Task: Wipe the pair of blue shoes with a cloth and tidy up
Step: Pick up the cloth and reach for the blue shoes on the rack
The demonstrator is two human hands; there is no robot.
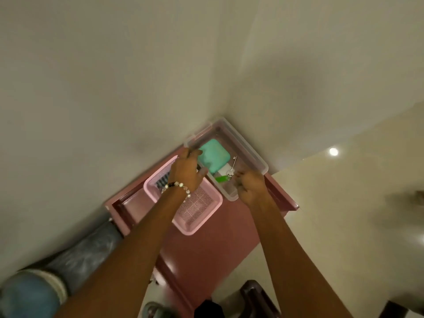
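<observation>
No writing, label, brand or number can be read anywhere: the clear plastic box (247,154) between the hands and the pink basket (202,210) under the left wrist show none.

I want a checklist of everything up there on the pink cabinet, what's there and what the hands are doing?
Surface: pink cabinet top, in a wall corner.
Job's things: shoes and cloth, nothing seen.
Clutter: clear plastic box holding a teal case, keys, a green tag; pink basket beside it.
Hands: left hand and right hand both at the box's rim; grip blurred.
Cables: nothing seen.
Surroundings: cream walls, glossy floor.
</observation>
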